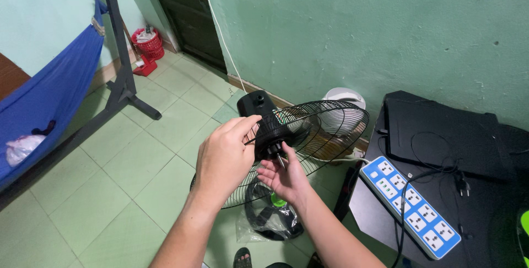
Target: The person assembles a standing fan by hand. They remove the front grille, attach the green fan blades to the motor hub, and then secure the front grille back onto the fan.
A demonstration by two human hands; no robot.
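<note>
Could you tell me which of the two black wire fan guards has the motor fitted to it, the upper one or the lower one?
The upper wire guard, behind the hands: the black motor housing sits at its centre. The lower guard shows only bare wires.

— What colours does the fan carry?
— The fan motor housing (264, 118) is plain black, and the wire guard (325, 127) behind it, toward three o'clock, is black too, a pattern of thin radial ribs crossed by rings.
— And at five o'clock?
— The power strip (410, 206) is bright blue round the edge with a white face and a row of dark sockets; it lies on a black table (374, 218).
— The floor?
— The floor tiles (127, 163) are pale green squares with darker joints. At nine o'clock the hammock (49, 94) is deep blue; at eleven the basket (147, 44) is red. The wall (386, 31) is mottled mint green.
</note>
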